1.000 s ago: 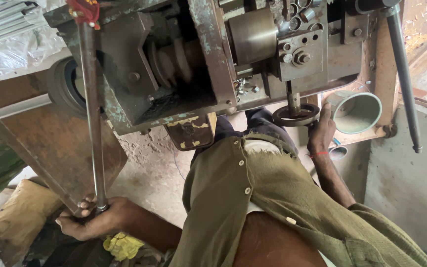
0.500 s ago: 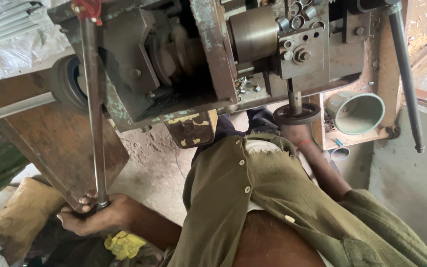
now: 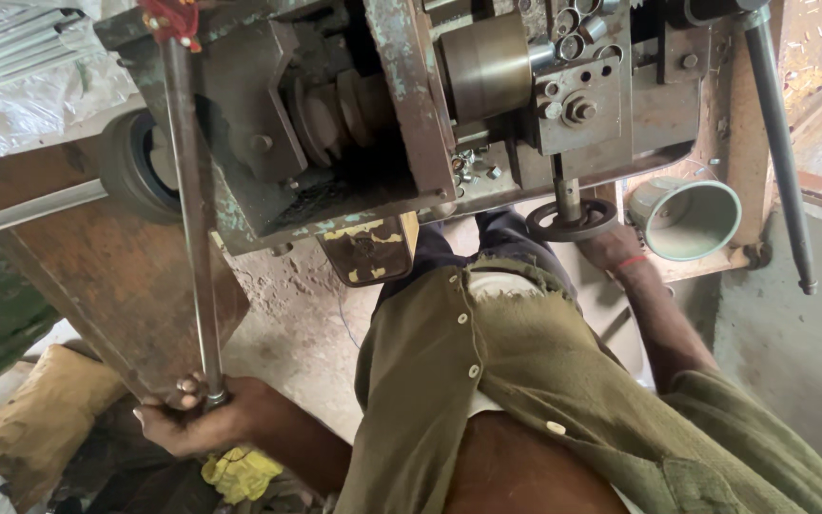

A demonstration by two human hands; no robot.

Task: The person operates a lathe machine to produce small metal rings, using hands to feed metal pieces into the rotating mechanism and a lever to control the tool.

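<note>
L hand fist tight round the rod's bottom end, rod running straight up; R hand touching handwheel, grip unclear tbh.

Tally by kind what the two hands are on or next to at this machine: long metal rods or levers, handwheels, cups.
Long metal rods: 2, one gripped at its lower end by the left hand (rod), one free at the far right.
Handwheels: 1, at the right hand.
Cups: 1, pale green.
Total: 4.
</note>
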